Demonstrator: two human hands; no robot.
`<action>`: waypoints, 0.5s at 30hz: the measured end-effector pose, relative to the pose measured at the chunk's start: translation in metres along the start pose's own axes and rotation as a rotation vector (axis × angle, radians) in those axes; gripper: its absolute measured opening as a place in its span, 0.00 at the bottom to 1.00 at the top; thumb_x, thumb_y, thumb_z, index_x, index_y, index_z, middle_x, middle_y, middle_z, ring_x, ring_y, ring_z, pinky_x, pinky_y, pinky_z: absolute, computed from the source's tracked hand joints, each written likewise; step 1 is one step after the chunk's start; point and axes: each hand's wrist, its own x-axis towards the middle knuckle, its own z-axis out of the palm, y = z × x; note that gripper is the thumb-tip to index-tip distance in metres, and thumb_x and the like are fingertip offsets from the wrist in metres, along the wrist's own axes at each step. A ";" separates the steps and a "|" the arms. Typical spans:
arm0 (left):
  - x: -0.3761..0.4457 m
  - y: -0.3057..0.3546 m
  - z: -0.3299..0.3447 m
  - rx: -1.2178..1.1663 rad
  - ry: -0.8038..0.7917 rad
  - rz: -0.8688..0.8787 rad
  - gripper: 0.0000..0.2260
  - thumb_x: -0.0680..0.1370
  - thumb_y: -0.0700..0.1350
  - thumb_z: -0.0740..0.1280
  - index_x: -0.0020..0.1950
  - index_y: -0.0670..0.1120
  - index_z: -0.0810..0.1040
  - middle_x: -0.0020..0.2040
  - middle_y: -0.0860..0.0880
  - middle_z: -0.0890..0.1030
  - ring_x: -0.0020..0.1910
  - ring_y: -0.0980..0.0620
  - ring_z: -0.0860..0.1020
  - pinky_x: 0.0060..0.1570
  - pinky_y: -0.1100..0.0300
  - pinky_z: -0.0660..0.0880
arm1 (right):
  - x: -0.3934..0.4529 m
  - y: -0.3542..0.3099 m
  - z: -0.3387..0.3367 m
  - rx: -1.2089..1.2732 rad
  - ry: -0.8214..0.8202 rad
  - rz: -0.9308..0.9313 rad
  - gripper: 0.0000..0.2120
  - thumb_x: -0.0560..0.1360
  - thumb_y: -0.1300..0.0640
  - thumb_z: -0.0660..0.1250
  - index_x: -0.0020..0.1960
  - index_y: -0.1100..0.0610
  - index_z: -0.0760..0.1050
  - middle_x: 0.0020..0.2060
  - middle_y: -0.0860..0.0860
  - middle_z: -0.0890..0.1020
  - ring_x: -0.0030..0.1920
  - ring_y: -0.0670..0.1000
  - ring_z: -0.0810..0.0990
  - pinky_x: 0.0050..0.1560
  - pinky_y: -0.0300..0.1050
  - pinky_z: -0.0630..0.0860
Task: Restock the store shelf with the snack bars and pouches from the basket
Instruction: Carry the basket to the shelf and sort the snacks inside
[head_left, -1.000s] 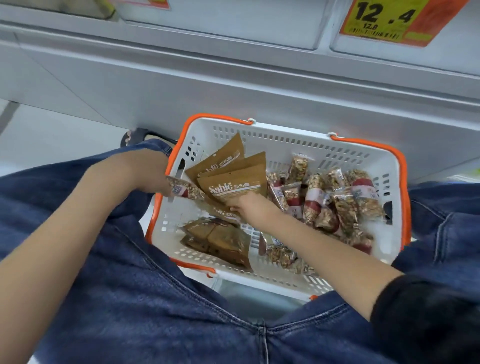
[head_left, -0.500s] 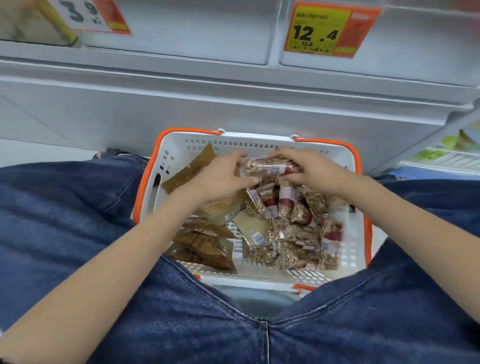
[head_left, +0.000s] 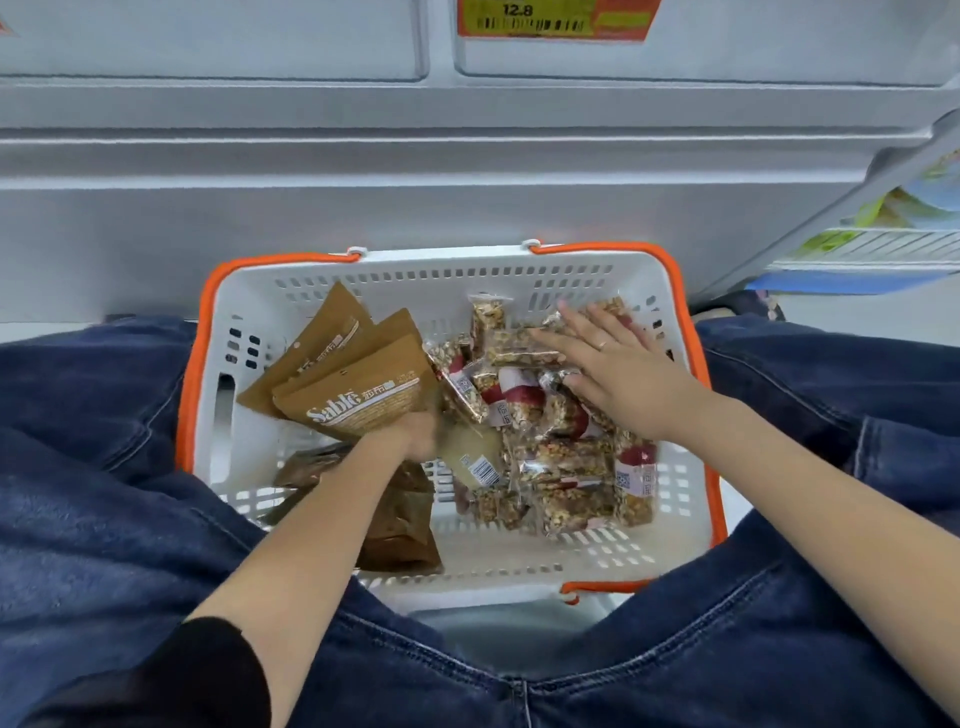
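Brown pouches (head_left: 358, 384) fan above the left hand (head_left: 415, 434), pinched low and liable to slide apart; the right hand (head_left: 618, 374), fingers spread, rests on loose, slippery bars (head_left: 561, 452).

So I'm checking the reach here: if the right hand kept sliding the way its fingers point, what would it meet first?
The right hand points up-left across the clear-wrapped nut bars; beyond those, probably the white perforated basket's far wall, though depth is unclear.
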 end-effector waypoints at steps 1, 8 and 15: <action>0.008 -0.005 0.005 -0.056 -0.006 0.005 0.28 0.77 0.37 0.62 0.76 0.41 0.56 0.66 0.43 0.71 0.59 0.42 0.75 0.51 0.54 0.72 | 0.001 0.002 0.001 0.027 -0.010 0.005 0.25 0.82 0.48 0.51 0.76 0.37 0.47 0.76 0.43 0.40 0.77 0.51 0.39 0.74 0.60 0.44; 0.047 -0.016 0.008 -0.309 0.084 -0.082 0.33 0.73 0.44 0.72 0.72 0.41 0.59 0.65 0.40 0.73 0.59 0.42 0.75 0.55 0.54 0.72 | 0.006 0.012 0.013 0.084 -0.133 0.015 0.26 0.82 0.48 0.52 0.75 0.35 0.43 0.76 0.40 0.39 0.77 0.49 0.40 0.74 0.61 0.46; 0.056 -0.011 0.006 -0.363 0.041 -0.116 0.29 0.73 0.38 0.71 0.71 0.42 0.65 0.65 0.43 0.74 0.61 0.43 0.74 0.55 0.56 0.72 | 0.007 0.008 0.008 0.125 -0.157 0.041 0.26 0.82 0.49 0.52 0.75 0.36 0.45 0.76 0.41 0.42 0.77 0.49 0.42 0.73 0.57 0.46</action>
